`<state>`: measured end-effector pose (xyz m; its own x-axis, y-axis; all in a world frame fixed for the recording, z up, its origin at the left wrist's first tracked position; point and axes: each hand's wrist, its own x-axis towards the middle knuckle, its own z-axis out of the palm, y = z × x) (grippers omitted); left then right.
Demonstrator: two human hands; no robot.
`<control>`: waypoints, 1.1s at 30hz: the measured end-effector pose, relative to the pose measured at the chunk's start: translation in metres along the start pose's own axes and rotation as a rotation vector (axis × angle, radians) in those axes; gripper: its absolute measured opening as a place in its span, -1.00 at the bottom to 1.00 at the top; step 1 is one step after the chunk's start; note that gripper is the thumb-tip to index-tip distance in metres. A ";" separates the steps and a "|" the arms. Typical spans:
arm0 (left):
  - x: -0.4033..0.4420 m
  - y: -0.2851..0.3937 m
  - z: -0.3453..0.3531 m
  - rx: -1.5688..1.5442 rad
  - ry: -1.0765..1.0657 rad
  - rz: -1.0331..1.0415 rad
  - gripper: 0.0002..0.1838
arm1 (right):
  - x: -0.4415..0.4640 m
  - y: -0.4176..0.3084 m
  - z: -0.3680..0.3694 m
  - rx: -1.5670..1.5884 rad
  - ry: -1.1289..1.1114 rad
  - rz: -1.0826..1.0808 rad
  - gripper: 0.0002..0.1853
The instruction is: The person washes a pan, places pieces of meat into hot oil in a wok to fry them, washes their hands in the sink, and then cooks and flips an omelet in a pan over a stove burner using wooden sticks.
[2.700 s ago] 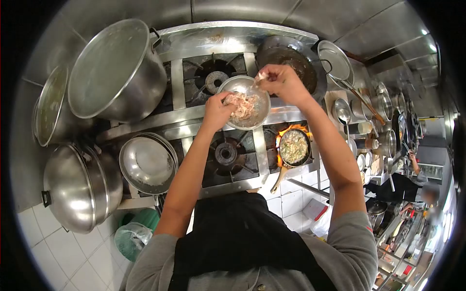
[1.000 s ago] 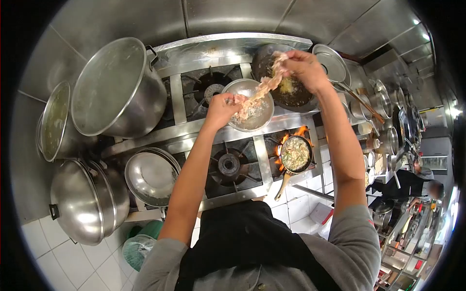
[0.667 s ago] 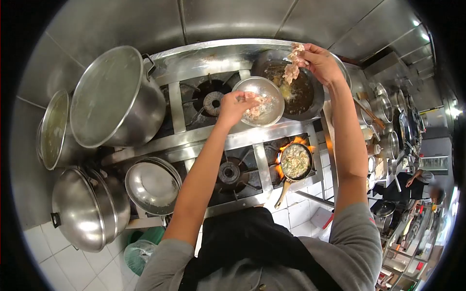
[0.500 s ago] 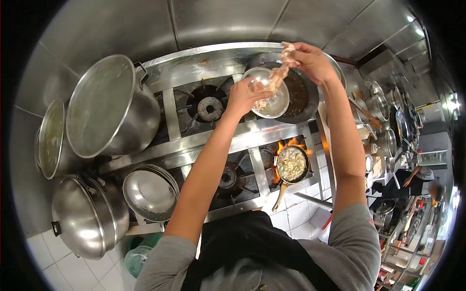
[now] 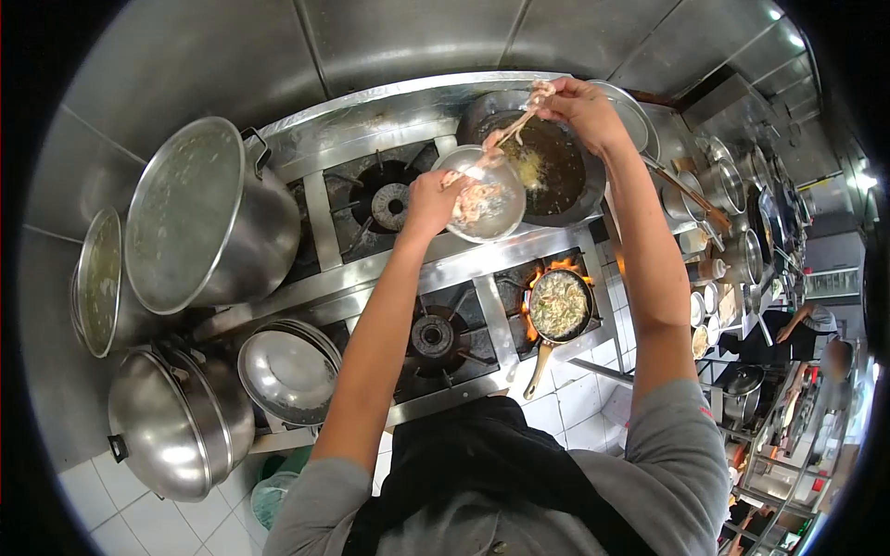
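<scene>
Meat (image 5: 494,144) stretches in a slanting strand: at left, the left hand (image 5: 433,201) grips its lower end over a metal bowl (image 5: 508,197) — more meat lies inside. Next come a wok (image 5: 594,190) of brown liquid (image 5: 558,192), a frying pan (image 5: 587,319) above flames (image 5: 531,326), and the right hand (image 5: 586,111) — pinching the strand's upper end over the wok.

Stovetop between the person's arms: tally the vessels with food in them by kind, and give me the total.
Shiny round metal bowl: 1
Large dark round metal wok: 1
Small dark round frying pan with a pale handle: 1
Total: 3
</scene>
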<state>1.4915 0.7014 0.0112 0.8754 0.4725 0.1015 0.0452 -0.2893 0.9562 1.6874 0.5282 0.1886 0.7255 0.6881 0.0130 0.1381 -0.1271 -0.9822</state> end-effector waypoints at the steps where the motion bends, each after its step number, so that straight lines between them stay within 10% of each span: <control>1: -0.004 -0.007 -0.005 -0.001 0.000 -0.002 -0.69 | 0.004 0.002 -0.007 0.048 0.008 -0.006 -0.82; 11: -0.059 0.009 -0.045 -0.087 -0.048 -0.157 -0.61 | 0.057 0.156 -0.035 -1.142 0.262 -0.089 -0.79; 18: -0.077 0.015 -0.060 -0.080 -0.134 -0.060 -0.57 | 0.071 0.148 -0.045 -1.305 0.256 -0.087 -0.79; 24: -0.071 0.013 -0.055 -0.019 -0.033 -0.019 -0.70 | -0.031 0.027 0.087 -0.506 -0.531 -0.173 -0.72; 29: -0.075 0.039 -0.063 0.039 -0.004 -0.095 -0.68 | -0.081 0.050 0.154 -1.000 -0.350 -0.591 -0.57; 33: -0.099 0.054 -0.080 -0.125 -0.031 -0.059 -0.68 | -0.085 0.055 0.160 -0.892 -0.318 -0.463 -0.61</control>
<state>1.3693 0.7054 0.0746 0.8878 0.4588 0.0373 0.0383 -0.1544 0.9873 1.5257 0.5770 0.1034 0.2827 0.9431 0.1752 0.8964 -0.1948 -0.3982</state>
